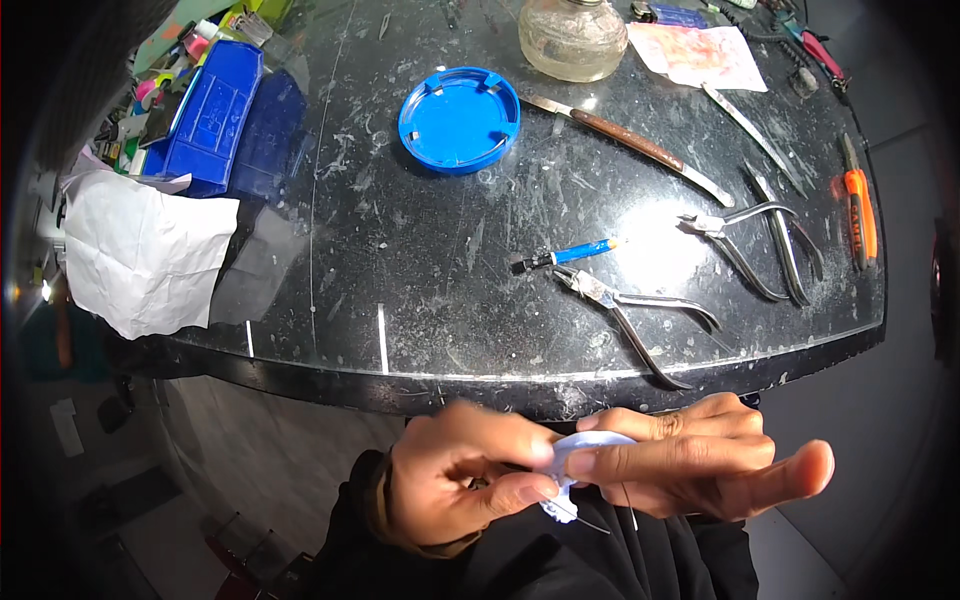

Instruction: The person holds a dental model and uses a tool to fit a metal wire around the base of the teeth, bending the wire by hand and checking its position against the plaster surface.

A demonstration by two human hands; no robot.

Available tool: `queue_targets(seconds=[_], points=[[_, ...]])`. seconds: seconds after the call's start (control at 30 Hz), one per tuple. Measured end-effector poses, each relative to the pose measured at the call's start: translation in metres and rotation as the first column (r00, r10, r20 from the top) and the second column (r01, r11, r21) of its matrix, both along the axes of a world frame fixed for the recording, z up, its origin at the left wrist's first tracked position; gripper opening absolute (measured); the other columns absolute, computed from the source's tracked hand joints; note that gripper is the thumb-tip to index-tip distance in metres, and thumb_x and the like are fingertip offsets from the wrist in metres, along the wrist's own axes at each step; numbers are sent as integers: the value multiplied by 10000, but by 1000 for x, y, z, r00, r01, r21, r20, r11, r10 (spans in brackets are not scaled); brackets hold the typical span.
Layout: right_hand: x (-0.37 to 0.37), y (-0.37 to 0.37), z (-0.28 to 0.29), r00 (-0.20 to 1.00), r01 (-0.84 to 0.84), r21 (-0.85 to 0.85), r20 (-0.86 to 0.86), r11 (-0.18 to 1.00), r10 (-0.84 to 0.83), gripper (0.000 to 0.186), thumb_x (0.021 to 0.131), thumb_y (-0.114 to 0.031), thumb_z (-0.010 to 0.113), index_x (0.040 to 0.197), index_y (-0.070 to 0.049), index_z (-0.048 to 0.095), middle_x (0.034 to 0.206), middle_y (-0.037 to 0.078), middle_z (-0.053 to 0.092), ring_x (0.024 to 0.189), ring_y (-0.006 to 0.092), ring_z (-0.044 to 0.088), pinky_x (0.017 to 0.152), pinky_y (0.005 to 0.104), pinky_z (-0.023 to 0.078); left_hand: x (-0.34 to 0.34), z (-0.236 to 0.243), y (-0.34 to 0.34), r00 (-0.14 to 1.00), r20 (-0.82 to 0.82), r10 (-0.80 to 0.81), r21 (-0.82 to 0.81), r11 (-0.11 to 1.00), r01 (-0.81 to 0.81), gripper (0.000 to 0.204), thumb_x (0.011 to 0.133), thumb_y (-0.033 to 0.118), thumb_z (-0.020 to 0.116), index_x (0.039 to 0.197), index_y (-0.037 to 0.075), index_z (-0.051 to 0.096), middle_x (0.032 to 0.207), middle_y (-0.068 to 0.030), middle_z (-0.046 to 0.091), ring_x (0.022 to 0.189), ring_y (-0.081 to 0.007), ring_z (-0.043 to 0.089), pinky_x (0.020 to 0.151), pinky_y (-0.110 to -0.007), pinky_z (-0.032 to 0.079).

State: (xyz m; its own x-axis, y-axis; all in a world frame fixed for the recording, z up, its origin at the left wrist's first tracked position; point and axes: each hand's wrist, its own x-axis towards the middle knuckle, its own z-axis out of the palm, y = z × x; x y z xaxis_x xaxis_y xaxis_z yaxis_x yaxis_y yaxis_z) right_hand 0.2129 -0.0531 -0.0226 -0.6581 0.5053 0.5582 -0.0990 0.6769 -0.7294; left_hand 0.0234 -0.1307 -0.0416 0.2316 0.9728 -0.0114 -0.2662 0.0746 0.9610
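Note:
Close to my body, below the table's front edge, both hands meet at a small pale plaster dental cast (598,439). My left hand (445,480) is closed, with thumb and forefinger pinching at the cast's left side. My right hand (690,455) grips the cast from the right, its thumb across it and one finger sticking outward. Thin metal wires (593,525) poke out below the cast. The fingers cover much of the cast, and the left fingers look slightly blurred.
On the dark table lie pliers (598,290), more pliers (708,226), a blue-handled brush (582,251), a wooden-handled knife (630,139) and an orange-handled tool (858,215). Farther back are a blue round lid (458,122) and a glass jar (572,45). White paper (145,250) overhangs the left edge.

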Motion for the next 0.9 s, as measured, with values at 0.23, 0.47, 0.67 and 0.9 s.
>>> queue_targets(seconds=[0.23, 0.47, 0.67, 0.9], points=[[-7, -8, -17, 973, 113, 3, -201, 994, -110, 1106, 672, 73, 706, 1392, -34, -127, 717, 249, 631, 449, 219, 608, 327, 231, 461, 11, -8, -9, 978, -39, 205, 312, 932, -183, 280, 760, 17, 700, 992, -71, 570, 964, -281, 617, 853, -289, 657, 709, -316, 556], [-17, -22, -28, 877, 277, -3, -409, 961, -253, 1112, 657, 80, 712, 1394, -17, -116, 724, 254, 627, 405, 188, 581, 301, 210, 421, 16, -13, -15, 960, -98, 261, 380, 902, -206, 438, 689, 60, 772, 1027, -55, 519, 970, -298, 603, 896, -331, 632, 728, -351, 551], [-25, -28, -29, 840, 433, 67, -391, 899, -376, 1154, 624, 89, 728, 1375, 21, -146, 690, 201, 639, 398, 168, 584, 286, 185, 391, 17, -16, -10, 958, -65, 279, 408, 884, -230, 419, 689, 46, 762, 1019, -55, 524, 949, -287, 608, 864, -306, 626, 705, -335, 543], [-17, -31, 5, 897, 435, 33, 76, 900, -436, 1194, 638, 99, 711, 1332, 9, -257, 676, 177, 646, 465, 198, 625, 369, 213, 481, 18, -15, -7, 954, -48, 296, 423, 871, -249, 398, 690, 30, 750, 1010, -55, 530, 926, -274, 614, 826, -276, 619, 677, -316, 534]])
